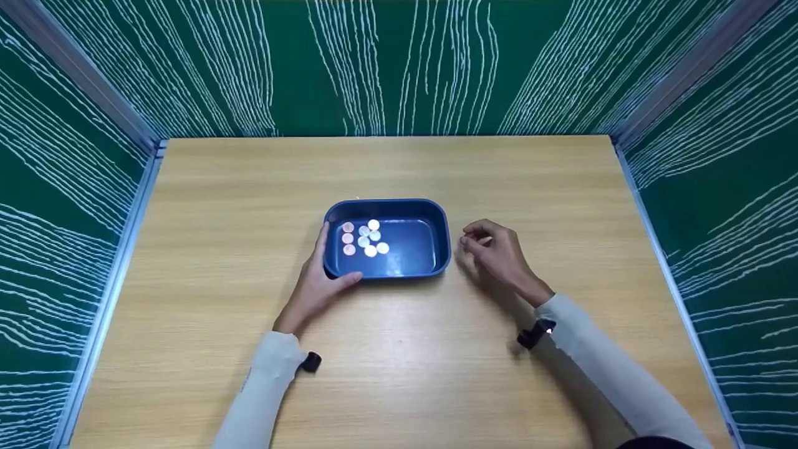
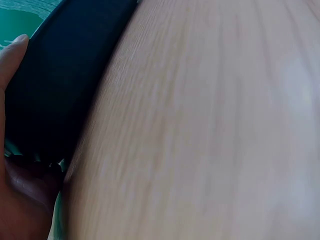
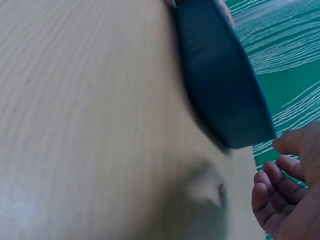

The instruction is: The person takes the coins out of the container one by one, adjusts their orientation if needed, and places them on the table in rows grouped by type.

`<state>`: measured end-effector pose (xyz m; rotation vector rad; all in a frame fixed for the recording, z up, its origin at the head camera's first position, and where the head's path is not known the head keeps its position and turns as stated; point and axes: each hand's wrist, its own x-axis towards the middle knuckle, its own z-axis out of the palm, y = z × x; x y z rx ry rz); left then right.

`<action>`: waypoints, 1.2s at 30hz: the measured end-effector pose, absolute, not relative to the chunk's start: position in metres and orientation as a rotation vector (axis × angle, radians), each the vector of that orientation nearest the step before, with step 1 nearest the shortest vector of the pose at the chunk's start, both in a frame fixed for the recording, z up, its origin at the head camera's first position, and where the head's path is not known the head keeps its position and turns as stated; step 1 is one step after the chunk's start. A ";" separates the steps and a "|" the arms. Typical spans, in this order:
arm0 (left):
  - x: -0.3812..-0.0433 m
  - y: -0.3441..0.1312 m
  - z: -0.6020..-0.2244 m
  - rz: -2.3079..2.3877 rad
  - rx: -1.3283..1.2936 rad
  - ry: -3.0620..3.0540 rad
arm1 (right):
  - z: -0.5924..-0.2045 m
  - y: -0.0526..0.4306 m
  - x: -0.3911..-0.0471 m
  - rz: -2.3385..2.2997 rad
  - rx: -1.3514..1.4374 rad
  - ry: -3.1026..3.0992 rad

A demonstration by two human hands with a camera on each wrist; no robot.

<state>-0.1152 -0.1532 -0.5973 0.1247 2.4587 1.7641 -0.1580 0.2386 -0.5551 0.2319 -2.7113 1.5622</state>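
A dark blue rectangular plastic container (image 1: pixel 414 240) sits on the wooden table, its open top facing up. Several small round coins (image 1: pixel 348 238) lie flat in its left half, some copper-coloured and others pale and shiny. My left hand (image 1: pixel 318 284) grips the container's left end, with the thumb at the front rim and fingers along the side. In the left wrist view the container's dark wall (image 2: pixel 55 75) stands against that hand. Just off the container's right end, my right hand (image 1: pixel 495 252) hovers with loosely bent fingers; nothing shows in it in the right wrist view.
The light wooden table (image 1: pixel 399 362) spreads around the container. Green panels with white streaks (image 1: pixel 436 68) rise behind and on both sides, with metal frame posts (image 1: pixel 100 68) at the corners. A dark wrist device (image 1: pixel 536 333) sits on the right sleeve.
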 end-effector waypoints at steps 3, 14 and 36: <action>-0.115 -0.154 -0.598 1.765 0.131 2.455 | -0.548 0.234 -0.158 1.572 0.264 -2.684; -0.115 -0.154 -0.598 1.772 0.108 2.452 | -0.525 0.208 -0.160 1.602 0.498 -2.680; -0.114 -0.152 -0.596 1.776 0.098 2.433 | -0.533 0.158 -0.185 1.355 0.994 -2.869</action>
